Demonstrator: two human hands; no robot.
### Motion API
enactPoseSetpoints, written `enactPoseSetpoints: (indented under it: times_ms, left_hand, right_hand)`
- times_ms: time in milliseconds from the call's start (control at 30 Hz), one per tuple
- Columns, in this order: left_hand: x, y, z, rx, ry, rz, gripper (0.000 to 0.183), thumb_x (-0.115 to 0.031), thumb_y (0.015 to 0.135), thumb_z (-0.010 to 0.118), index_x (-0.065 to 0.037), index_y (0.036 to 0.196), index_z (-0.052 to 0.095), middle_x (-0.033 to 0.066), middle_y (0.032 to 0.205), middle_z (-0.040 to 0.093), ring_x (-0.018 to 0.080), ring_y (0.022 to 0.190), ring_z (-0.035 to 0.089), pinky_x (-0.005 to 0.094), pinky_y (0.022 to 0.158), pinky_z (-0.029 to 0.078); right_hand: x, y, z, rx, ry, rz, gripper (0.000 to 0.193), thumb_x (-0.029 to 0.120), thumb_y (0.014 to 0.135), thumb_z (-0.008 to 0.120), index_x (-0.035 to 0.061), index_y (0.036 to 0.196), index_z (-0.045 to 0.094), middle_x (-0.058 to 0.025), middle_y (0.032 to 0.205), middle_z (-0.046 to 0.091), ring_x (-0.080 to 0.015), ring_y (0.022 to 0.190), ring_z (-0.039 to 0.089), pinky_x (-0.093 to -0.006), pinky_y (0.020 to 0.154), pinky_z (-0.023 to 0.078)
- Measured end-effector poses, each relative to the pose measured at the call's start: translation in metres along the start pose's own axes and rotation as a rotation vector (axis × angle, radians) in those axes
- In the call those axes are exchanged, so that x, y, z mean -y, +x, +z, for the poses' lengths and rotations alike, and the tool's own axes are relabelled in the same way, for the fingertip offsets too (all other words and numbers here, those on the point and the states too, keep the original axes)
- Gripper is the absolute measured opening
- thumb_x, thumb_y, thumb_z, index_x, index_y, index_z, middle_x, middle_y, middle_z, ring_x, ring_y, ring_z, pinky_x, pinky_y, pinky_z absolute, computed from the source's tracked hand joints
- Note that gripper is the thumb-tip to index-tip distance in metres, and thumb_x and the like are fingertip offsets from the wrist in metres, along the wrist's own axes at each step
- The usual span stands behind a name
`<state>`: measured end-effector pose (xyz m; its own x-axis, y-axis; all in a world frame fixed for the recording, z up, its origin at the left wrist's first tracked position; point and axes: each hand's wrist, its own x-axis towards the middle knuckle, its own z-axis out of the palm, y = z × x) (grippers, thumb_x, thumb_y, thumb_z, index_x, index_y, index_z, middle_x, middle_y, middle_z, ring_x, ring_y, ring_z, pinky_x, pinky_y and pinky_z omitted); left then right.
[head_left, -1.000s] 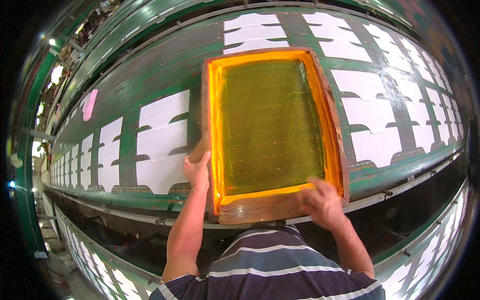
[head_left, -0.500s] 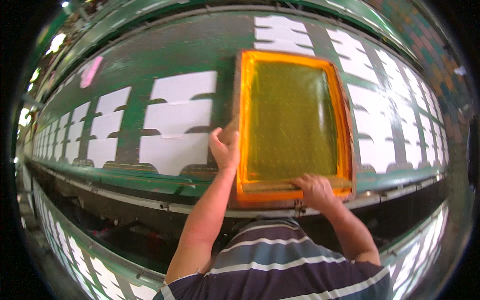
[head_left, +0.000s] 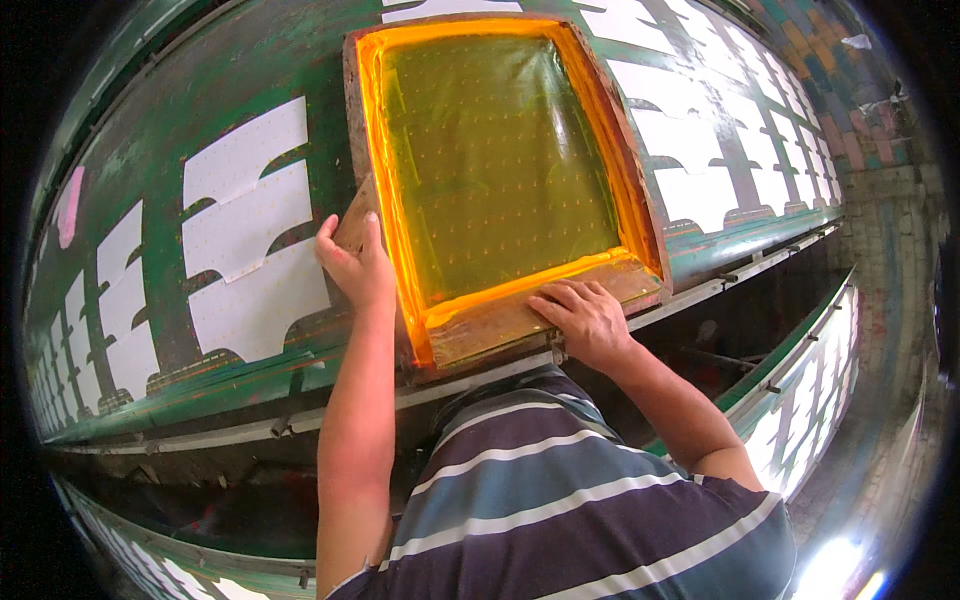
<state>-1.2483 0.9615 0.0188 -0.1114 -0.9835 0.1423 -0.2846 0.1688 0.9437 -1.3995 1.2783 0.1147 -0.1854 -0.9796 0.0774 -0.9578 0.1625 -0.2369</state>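
Lying on the green table [head_left: 330, 125], slightly askew, the screen frame [head_left: 505, 170] shows a glossy, translucent olive mesh dotted with faint rows of marks, bordered in bright orange-yellow inside worn brown wood. The left hand [head_left: 357, 262] grasps a wooden grip [head_left: 354, 212] jutting from its left side. The right hand [head_left: 585, 318] lays curved fingers over a wooden strip along the near edge; whether they clasp it I cannot tell. White cut pieces [head_left: 250, 240] lie in columns on both sides.
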Motion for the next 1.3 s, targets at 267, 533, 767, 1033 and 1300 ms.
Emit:
enactPoseSetpoints:
  times_ms: [267, 533, 767, 1033, 1300]
  left_hand:
    - [-0.006, -0.001, -0.002, -0.027, 0.049, -0.052, 0.066, -0.034, 0.101, 0.082, 0.004, 0.147, 0.055, 0.0232, 0.149, 0.055, 0.0398, 0.142, 0.052, 0.0506, 0.125, 0.038]
    - [-0.024, -0.007, 0.000, -0.050, 0.148, -0.118, 0.068, -0.030, 0.104, 0.080, 0.003, 0.154, 0.050, 0.0202, 0.150, 0.053, 0.0334, 0.139, 0.055, 0.0471, 0.121, 0.044]
    - [-0.024, -0.010, 0.004, -0.091, 0.178, -0.108, 0.065, -0.024, 0.103, 0.081, 0.001, 0.154, 0.050, 0.0180, 0.148, 0.052, 0.0302, 0.133, 0.057, 0.0452, 0.116, 0.048]
    - [-0.024, -0.010, 0.006, -0.073, 0.235, -0.077, 0.063, -0.021, 0.103, 0.080, 0.002, 0.153, 0.050, 0.0182, 0.147, 0.051, 0.0315, 0.134, 0.057, 0.0457, 0.116, 0.048]
    - [-0.027, -0.006, 0.006, -0.044, 0.330, -0.050, 0.062, -0.025, 0.104, 0.079, 0.003, 0.152, 0.052, 0.0209, 0.151, 0.052, 0.0353, 0.139, 0.054, 0.0488, 0.121, 0.044]
  right_hand:
    - [-0.083, 0.137, 0.015, -0.111, -0.033, -0.010, 0.055, 0.006, 0.084, 0.076, 0.0193, 0.137, 0.078, -0.0084, 0.128, 0.077, -0.0322, 0.119, 0.075, -0.0456, 0.105, 0.056]
    - [-0.188, 0.325, 0.007, 0.009, -0.228, 0.080, 0.059, 0.001, 0.091, 0.069, 0.0233, 0.146, 0.074, -0.0116, 0.137, 0.075, -0.0342, 0.129, 0.073, -0.0501, 0.110, 0.058]
    - [-0.255, 0.450, 0.000, 0.086, -0.257, 0.135, 0.064, 0.001, 0.095, 0.066, 0.0266, 0.153, 0.070, -0.0099, 0.150, 0.073, -0.0343, 0.133, 0.073, -0.0507, 0.111, 0.060]
    - [-0.290, 0.482, 0.000, -0.068, -0.308, 0.029, 0.056, 0.007, 0.098, 0.069, 0.0239, 0.152, 0.071, -0.0119, 0.140, 0.079, -0.0322, 0.125, 0.077, -0.0507, 0.106, 0.064]
    - [-0.283, 0.480, -0.021, 0.122, -0.243, -0.021, 0.050, 0.016, 0.091, 0.073, 0.0116, 0.141, 0.075, -0.0182, 0.125, 0.081, -0.0401, 0.117, 0.077, -0.0555, 0.103, 0.061]
